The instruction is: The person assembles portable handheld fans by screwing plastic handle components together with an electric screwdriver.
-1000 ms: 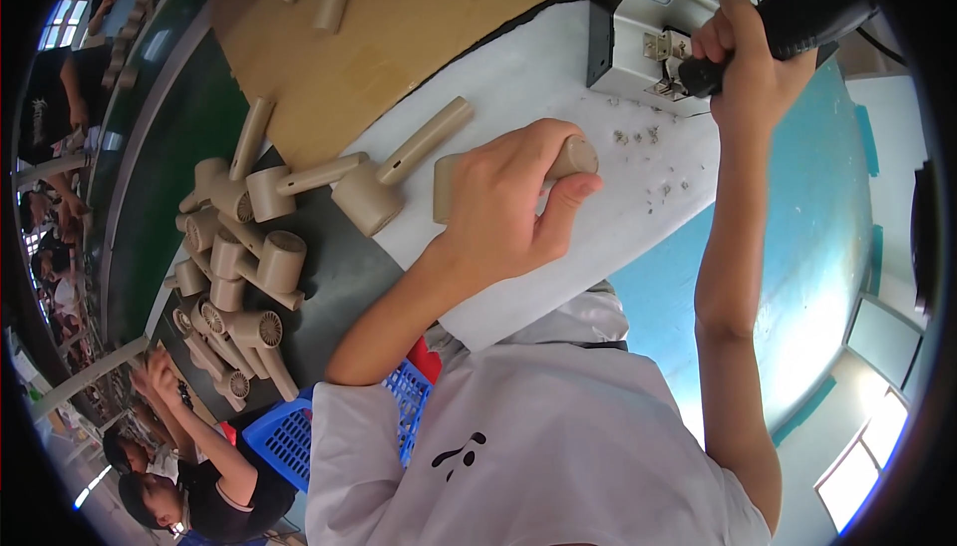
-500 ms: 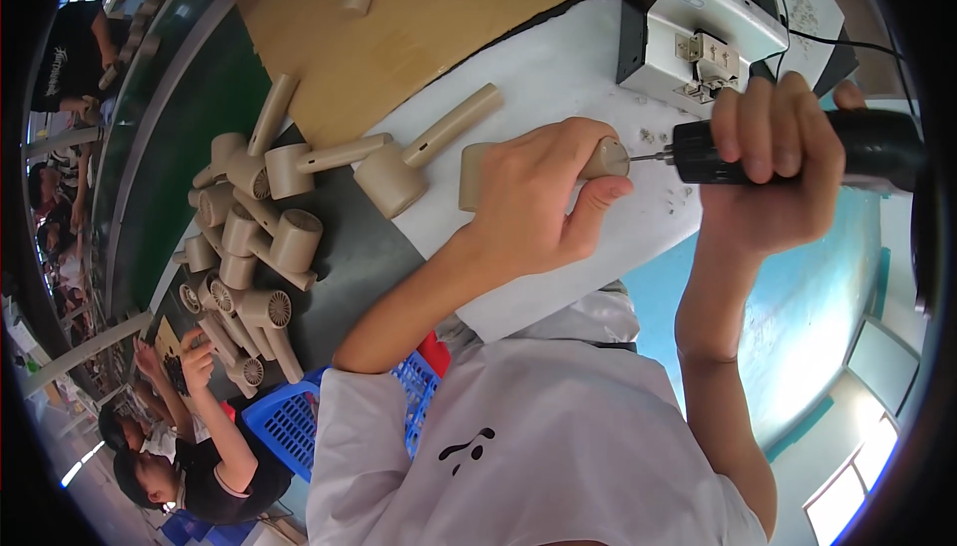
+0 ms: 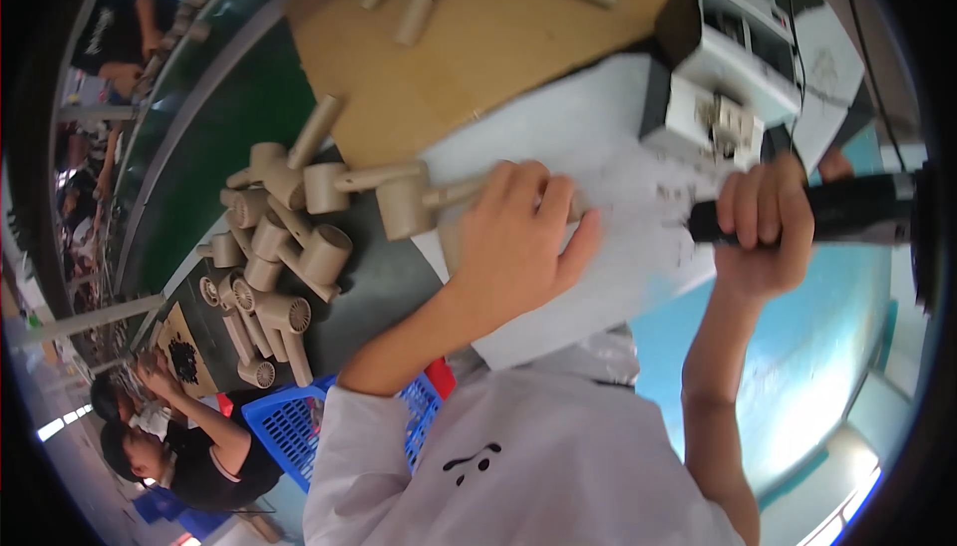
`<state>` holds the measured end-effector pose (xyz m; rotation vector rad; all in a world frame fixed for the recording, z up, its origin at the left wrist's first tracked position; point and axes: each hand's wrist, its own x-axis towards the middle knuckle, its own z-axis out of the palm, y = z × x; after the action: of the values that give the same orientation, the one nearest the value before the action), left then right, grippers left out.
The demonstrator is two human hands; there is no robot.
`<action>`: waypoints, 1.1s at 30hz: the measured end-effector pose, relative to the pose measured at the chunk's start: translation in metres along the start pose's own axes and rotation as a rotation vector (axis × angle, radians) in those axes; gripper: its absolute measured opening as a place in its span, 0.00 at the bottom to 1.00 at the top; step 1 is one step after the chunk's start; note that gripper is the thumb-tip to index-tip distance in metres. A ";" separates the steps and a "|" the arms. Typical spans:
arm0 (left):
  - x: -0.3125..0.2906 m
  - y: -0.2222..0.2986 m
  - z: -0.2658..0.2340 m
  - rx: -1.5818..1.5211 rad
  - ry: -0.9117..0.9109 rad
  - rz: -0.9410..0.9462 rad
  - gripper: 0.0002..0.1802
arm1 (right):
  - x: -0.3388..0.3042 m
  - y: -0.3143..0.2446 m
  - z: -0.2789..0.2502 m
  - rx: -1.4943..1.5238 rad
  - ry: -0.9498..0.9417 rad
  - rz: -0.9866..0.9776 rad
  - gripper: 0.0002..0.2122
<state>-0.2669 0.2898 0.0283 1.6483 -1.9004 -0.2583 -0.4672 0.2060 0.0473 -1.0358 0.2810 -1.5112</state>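
Observation:
My left hand is closed over a beige handheld fan lying on the white sheet. The hand covers most of this fan, and a bit of its round head shows beside the wrist. Wrapped in my right hand is a black electric screwdriver, held level with its bit toward the left. The bit is blurred and apart from the fan. Just beyond my left hand, another beige fan lies with its handle running behind my fingers.
Several beige fans are heaped on the dark table at left. More rest on brown cardboard at the far side. A white and black screw feeder stands far right. A blue basket sits below left; a co-worker is beyond it.
The screwdriver bit has come away from the end of the fan's handle, leaving a gap. My left hand stays on the fan. The whole view has shifted, with the table lower in it.

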 end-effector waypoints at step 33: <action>0.002 -0.270 -0.140 0.667 0.699 -0.127 0.23 | -0.054 -0.046 -0.021 -0.515 0.185 -0.009 0.30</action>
<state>0.0354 0.2647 0.0021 1.9154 -1.3921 0.8851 -0.5199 0.2578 0.0436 -1.2957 0.8291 -1.5829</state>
